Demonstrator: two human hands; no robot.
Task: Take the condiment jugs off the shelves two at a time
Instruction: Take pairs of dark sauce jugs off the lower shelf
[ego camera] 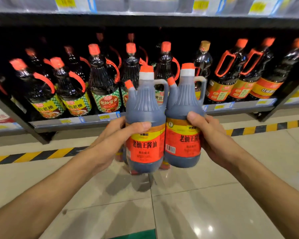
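Note:
Two dark soy-sauce jugs with orange caps, white collars and red-and-yellow labels are held upright side by side in front of the shelf. My left hand grips the left jug around its waist, thumb across the front. My right hand grips the right jug the same way. The two jugs touch each other and hang above the floor, clear of the shelf. More red-labelled items show partly behind and below them, too hidden to identify.
The black shelf behind holds several dark sauce bottles with orange caps and handles, price tags along its edge. A yellow-and-black striped line runs along the shelf base on the glossy tiled floor.

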